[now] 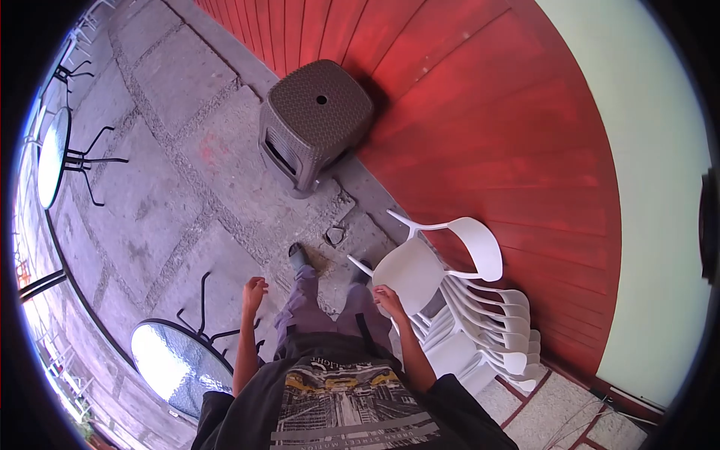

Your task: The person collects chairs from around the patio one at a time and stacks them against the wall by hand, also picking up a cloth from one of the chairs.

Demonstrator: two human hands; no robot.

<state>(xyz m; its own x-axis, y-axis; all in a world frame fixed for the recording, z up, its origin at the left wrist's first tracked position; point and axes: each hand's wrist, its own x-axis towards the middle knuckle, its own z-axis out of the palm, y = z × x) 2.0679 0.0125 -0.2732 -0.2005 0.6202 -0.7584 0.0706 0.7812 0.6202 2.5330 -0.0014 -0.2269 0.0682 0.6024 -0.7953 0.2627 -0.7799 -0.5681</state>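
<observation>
Left hand (255,295) and right hand (388,301) hang half-open, empty. Stacked chairs (420,277) line the floor's (169,217) edge, probably saving space.

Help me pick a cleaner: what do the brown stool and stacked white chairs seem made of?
Brown stool: probably molded plastic, matte; its top bears a regular, textured-looking pattern.
White chairs: likely plastic too, smooth and fairly matte; the top seat shows no grain or weave.

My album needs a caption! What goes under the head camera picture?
Right hand near stacked white chairs, left hand farther off, brown stool beside a red wall.
</observation>
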